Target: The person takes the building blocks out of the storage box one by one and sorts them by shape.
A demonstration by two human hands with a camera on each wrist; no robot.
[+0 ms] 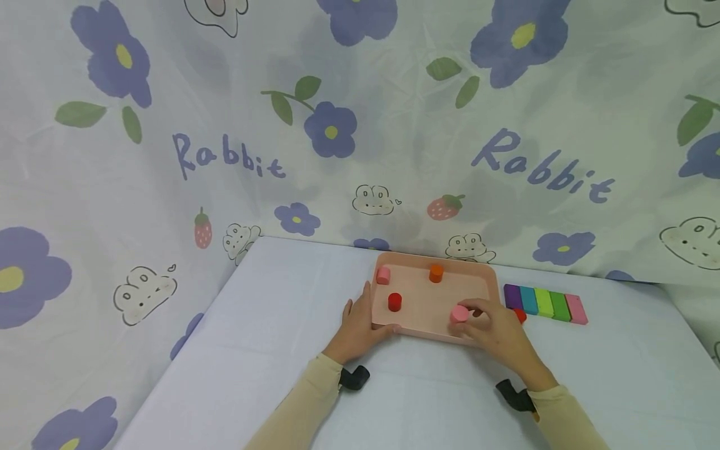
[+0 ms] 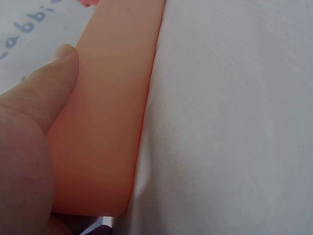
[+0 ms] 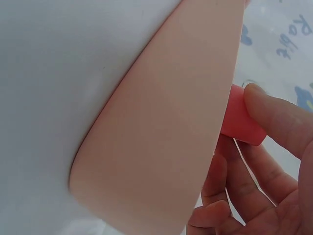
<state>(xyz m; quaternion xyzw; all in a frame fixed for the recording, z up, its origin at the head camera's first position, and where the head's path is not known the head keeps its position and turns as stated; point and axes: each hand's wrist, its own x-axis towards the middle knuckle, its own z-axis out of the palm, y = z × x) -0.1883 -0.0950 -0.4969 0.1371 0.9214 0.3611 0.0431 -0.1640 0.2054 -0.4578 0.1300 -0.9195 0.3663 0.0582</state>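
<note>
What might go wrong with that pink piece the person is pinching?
The pink piece, pinched in the right hand's grip, might slip and drop. It could also bump the tray, since the near side looks close. Outside the tray, a red piece sits partly hidden behind that hand, so a sideways move might knock it.

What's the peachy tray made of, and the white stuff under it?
The tray looks like smooth, dull plastic, though painted metal is possible: one even colour, rounded corner. The white cover seems like matte cloth, with fine texture and soft folds.
</note>
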